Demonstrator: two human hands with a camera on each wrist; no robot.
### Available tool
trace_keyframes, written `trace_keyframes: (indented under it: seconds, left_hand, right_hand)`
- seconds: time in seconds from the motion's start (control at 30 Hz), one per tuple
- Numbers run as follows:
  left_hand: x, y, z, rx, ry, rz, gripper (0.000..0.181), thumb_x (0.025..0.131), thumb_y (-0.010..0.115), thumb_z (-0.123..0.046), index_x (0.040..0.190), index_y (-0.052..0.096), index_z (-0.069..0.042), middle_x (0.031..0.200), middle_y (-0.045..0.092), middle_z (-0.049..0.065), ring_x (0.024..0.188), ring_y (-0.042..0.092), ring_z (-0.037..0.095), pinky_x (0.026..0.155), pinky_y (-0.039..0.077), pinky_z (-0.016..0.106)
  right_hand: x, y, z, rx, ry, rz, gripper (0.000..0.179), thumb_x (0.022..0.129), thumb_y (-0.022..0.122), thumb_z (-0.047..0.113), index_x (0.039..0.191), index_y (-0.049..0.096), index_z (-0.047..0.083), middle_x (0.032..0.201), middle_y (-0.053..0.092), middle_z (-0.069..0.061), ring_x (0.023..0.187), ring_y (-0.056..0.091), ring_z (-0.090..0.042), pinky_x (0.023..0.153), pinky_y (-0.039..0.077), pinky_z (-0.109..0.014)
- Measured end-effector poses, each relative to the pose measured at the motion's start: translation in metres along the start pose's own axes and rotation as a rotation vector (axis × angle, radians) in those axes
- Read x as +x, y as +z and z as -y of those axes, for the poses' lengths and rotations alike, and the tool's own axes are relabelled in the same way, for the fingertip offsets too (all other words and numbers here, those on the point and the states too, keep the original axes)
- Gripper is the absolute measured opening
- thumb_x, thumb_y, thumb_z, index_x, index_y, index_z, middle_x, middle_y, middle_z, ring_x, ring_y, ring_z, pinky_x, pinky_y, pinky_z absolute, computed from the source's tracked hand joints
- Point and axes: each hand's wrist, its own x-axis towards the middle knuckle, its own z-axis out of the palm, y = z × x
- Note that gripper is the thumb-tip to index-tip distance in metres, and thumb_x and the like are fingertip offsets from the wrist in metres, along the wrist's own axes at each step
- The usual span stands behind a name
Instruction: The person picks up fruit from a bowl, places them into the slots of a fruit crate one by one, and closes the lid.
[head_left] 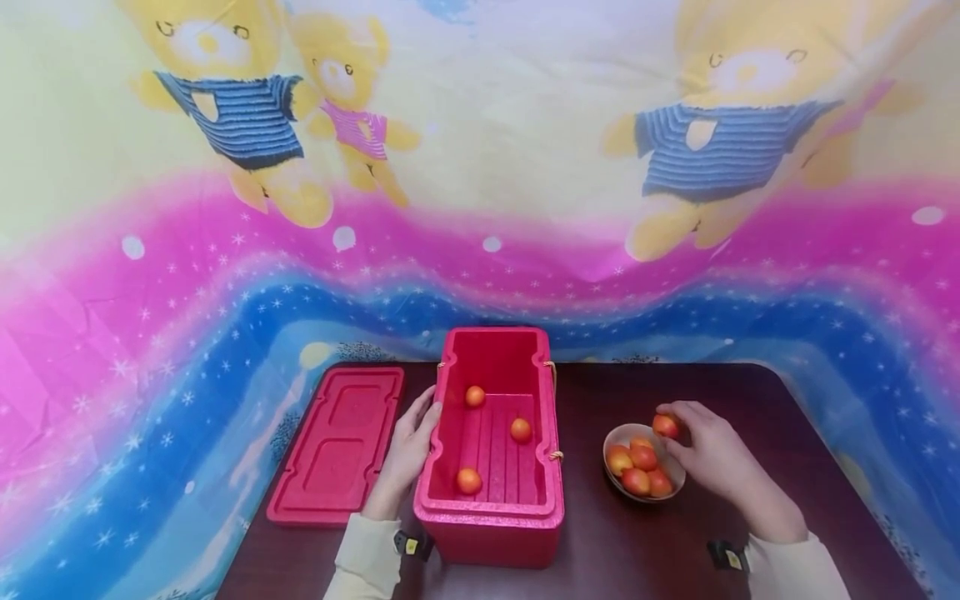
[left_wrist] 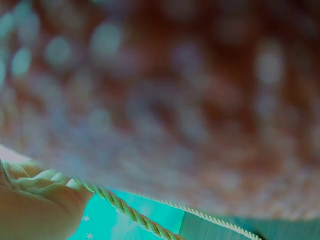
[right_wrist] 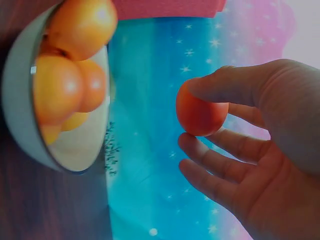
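Observation:
In the head view my left hand rests against the left wall of a red foam box with its top off. Three orange-red fruits lie apart on its floor: a far-left fruit, a right-hand fruit and a near-left fruit. My right hand pinches another orange-red fruit between thumb and fingers, held above the right edge of a bowl. Several similar fruits fill the bowl. The left wrist view is mostly a blur; a twisted cord passes beside the fingers.
A red lid lies flat on the dark table, left of the box. Cord loops hang on the box's right side. Behind the table hangs a printed cloth with teddy bears.

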Motion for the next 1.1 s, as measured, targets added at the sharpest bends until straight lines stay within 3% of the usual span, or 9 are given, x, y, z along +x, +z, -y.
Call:
trace_keyframes:
  seconds: [1.1]
  left_hand:
    - [-0.001, 0.0, 0.002, -0.003, 0.006, 0.001, 0.062, 0.105, 0.055, -0.036, 0.157, 0.035, -0.009, 0.155, 0.042, 0.019, 0.133, 0.05, 0.04, 0.104, 0.049, 0.05]
  right_hand:
    - [0.028, -0.021, 0.014, -0.043, -0.138, -0.077, 0.042, 0.078, 0.083, 0.004, 0.117, 0.068, 0.001, 0.118, 0.065, -0.02, 0.104, 0.064, -0.044, 0.086, 0.053, -0.063]
